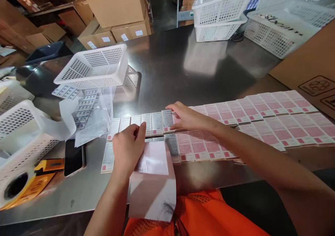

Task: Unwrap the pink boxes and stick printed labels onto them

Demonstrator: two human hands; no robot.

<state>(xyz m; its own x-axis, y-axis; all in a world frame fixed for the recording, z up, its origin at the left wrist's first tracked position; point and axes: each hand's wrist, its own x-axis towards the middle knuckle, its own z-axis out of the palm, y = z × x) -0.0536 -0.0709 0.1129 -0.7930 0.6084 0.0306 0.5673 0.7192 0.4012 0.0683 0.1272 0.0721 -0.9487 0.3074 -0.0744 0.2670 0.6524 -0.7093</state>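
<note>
Two long rows of small flat printed boxes (201, 145) lie side by side on the metal table, their faces pale with pink or grey print. My left hand (128, 147) rests over the left end of the rows, fingers curled in and thumb pointing up. It holds the edge of a pale, glossy-topped sheet (153, 190), which hangs over the table's front edge. My right hand (183, 115) is on the back row, its thumb and forefinger spread apart at a box (167, 120). Its other fingers are partly hidden.
Left of the rows lie a phone (74, 157), a yellow-orange tape dispenser (39, 183) and printed sticker sheets (86, 105). White baskets stand behind them (91, 67) and at the back right (220, 28). A cardboard box (311, 68) borders the right side.
</note>
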